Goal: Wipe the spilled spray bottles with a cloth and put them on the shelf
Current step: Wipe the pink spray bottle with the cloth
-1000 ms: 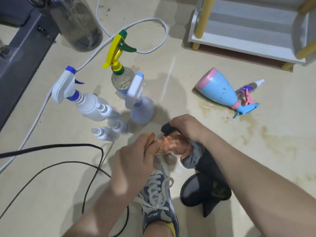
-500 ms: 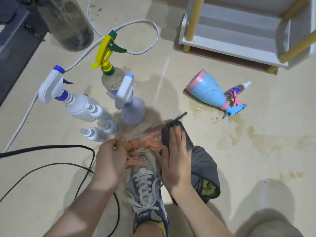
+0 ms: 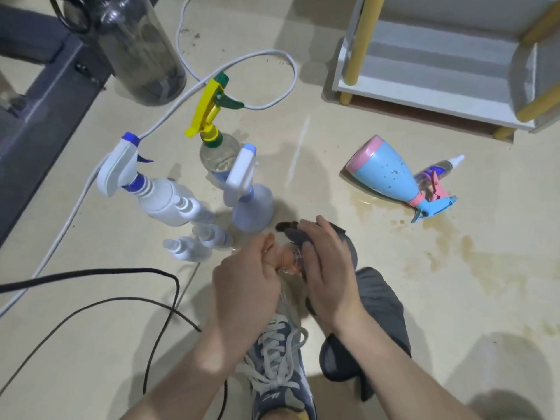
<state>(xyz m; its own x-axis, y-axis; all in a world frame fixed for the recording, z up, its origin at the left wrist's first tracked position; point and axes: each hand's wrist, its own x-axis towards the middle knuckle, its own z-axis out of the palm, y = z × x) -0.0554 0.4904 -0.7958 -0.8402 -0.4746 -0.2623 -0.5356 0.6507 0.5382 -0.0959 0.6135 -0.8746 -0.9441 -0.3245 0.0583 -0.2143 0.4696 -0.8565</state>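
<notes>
Currently: one bottle in hand

Item 1, above a sneaker (image 3: 280, 368): left hand (image 3: 244, 286) grips an orange-tinted bottle (image 3: 289, 261); right hand (image 3: 328, 269) curls a dark cloth (image 3: 380, 307) round its body. Item 2 (lying in spill stains): blue-and-pink spray bottle (image 3: 385, 174). Item 3, farthest: white shelf (image 3: 424, 97)

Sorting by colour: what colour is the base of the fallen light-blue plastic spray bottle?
Pink base, clearest in head view.
</notes>
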